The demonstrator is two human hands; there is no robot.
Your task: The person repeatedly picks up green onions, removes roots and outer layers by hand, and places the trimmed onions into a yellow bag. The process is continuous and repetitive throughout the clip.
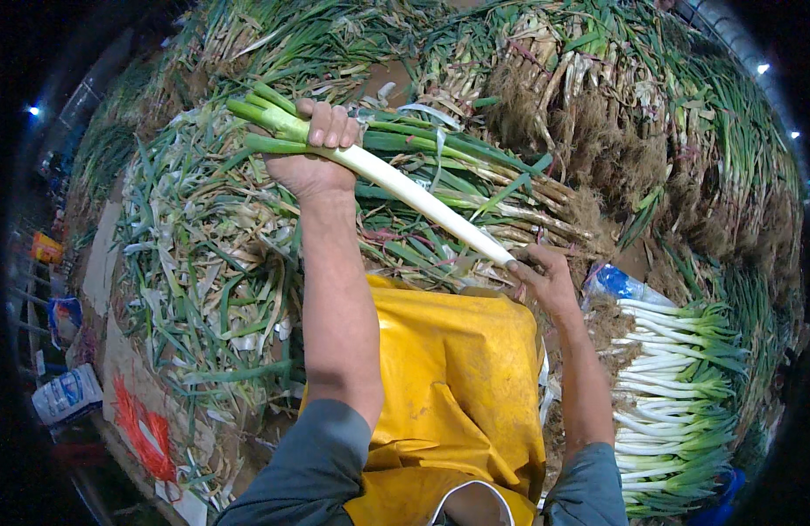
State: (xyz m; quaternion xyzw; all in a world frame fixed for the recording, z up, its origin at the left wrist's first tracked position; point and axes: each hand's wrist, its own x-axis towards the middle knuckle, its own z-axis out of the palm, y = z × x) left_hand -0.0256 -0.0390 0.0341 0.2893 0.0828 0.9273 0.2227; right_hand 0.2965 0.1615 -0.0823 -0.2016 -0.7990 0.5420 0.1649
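A peeled scallion (415, 195) with a long white stalk and short green tops runs slantwise between my hands. My left hand (326, 141) is wrapped around its green upper end. At the lower right, the fingertips of my right hand (543, 276) pinch its white root end. Behind the stalk lie several unpeeled scallions (503, 171) with brown roots and long green leaves. To my right, a row of cleaned white scallions (668, 394) is stacked with the green tops pointing right. A yellow apron (451, 368) covers my lap.
Stripped leaves (214, 263) form a wide heap on the left. Tied bundles of unpeeled scallions (595, 98) stand at the back and right. Red twine (144, 430) lies at the lower left near a white printed sack (68, 394). A blue and white plastic bag (625, 284) lies beyond the cleaned row.
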